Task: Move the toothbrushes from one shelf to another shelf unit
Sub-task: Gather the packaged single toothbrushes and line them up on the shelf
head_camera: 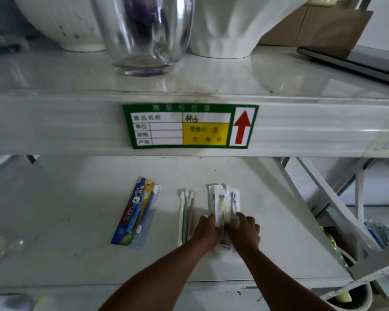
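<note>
On the lower white shelf [76, 221] lie three lots of toothbrushes. At the left is a blue and orange children's toothbrush pack [134, 212] over a clear pack. In the middle lie loose pastel toothbrushes [184, 207], side by side. Right of them is a small stack of white-wrapped toothbrush packs [222, 203], one with a yellow brush. My left hand [208, 230] grips the stack's left side and my right hand [245, 232] grips its right side. Both hands rest on the shelf and cover the lower half of the packs.
The shelf above carries a clear glass vase [146, 34], white bowls [61, 23], a cardboard box [319, 25] and a dark flat bar [350, 63]. A green price label [189, 126] is on its front edge. Slanted shelf braces [323, 209] and packaged goods [382, 234] stand at the right.
</note>
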Available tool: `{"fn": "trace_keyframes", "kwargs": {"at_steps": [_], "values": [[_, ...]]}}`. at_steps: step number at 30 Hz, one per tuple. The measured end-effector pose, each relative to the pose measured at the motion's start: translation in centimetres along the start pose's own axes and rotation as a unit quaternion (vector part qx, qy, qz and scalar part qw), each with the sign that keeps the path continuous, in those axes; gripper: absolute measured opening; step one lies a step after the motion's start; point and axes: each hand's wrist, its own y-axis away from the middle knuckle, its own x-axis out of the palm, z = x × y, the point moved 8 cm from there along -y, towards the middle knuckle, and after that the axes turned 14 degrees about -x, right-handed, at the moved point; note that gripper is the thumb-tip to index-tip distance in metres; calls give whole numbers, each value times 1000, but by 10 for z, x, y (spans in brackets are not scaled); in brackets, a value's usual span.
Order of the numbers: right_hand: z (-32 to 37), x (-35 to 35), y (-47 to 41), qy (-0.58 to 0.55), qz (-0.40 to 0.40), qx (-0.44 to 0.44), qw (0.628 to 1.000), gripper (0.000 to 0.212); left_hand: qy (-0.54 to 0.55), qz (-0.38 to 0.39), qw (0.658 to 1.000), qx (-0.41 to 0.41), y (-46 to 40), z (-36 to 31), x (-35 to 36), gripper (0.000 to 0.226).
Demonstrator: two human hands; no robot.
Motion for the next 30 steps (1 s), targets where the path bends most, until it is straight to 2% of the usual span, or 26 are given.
{"fn": "trace_keyframes", "kwargs": {"at_steps": [3,6,8,11,13,17,22,27,30], "values": [[-2,0,1,-14,-13,7,1000,60,-4,-21,1000,-2,-4,6,-6,35],[6,-2,2,-4,-36,0,999,84,-5,-66,998,2,-4,11,-22,26],[14,2,2,25,-32,-22,999,99,-30,-127,991,11,1,16,-41,35],[21,12,3,61,-12,-17,998,112,-130,-261,956,-3,10,28,-69,44],[27,20,3,91,2,-13,996,116,-148,-291,945,-37,11,43,-77,52],[29,29,4,121,18,-16,992,104,-136,-272,950,-77,6,70,-79,63],[20,24,1,118,-3,-29,993,87,-96,-236,965,-60,6,71,-71,48],[21,25,1,118,-9,-28,993,86,-76,-228,969,-57,10,65,-67,42],[32,20,3,168,-19,-63,984,97,-62,-221,972,-57,9,66,-66,41]]}}
